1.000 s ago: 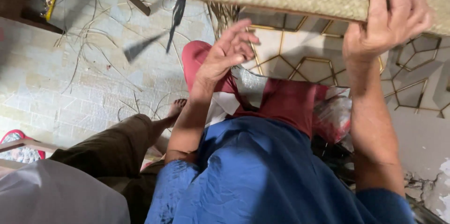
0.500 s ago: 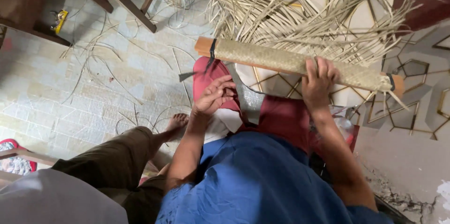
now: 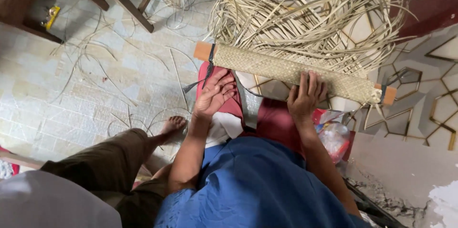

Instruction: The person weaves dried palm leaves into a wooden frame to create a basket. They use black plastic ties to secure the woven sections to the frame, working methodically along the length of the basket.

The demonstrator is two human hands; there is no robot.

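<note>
Sitting low over the tiled floor (image 3: 71,89), the person keeps both hands out in front of a blue-clad lap; the left hand (image 3: 215,95) lies open, fingers spread and slack, on the red cloth (image 3: 224,106) just short of the rolled woven mat (image 3: 291,71), holding nothing; the right hand (image 3: 305,97) rests palm-down with its fingers curled over the near edge of the roll, touching it, though whether it truly grips is hard to tell from above. The mat probably handles light and springy, stiff along its wooden core (image 3: 202,50) yet pliable across the weave; the sensible hold looks to be the tight middle or the bare core ends, not the fringe. Beyond the roll, touching it, a tangle of loose unwoven strips (image 3: 310,13) fans away, thin and likely easy to crease.
</note>
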